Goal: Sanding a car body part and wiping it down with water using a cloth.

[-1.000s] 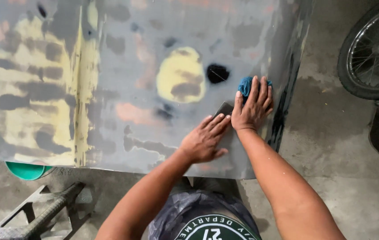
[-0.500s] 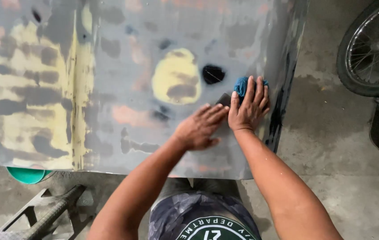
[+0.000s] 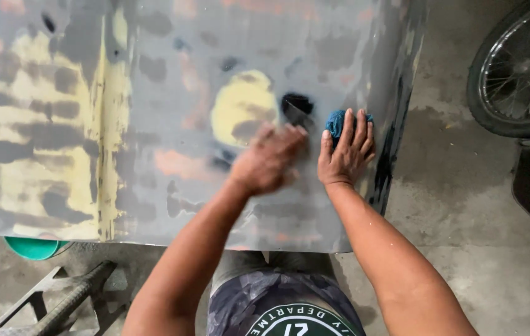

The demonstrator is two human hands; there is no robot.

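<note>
Below the head camera, a large grey metal panel (image 3: 171, 124) patched with yellow filler and pinkish spots lies flat. On it, the right hand (image 3: 344, 152) presses a blue cloth (image 3: 336, 121) down near the panel's right edge, fingers spread flat over it. Just beside, the left hand (image 3: 268, 158) is blurred, pressing a dark sheet of sandpaper (image 3: 296, 115) against the panel; I cannot tell how tightly. A spoked wheel (image 3: 516, 74) stands on the concrete floor (image 3: 457, 205) at right, and a green tub (image 3: 32, 247) peeks out under the panel.
</note>
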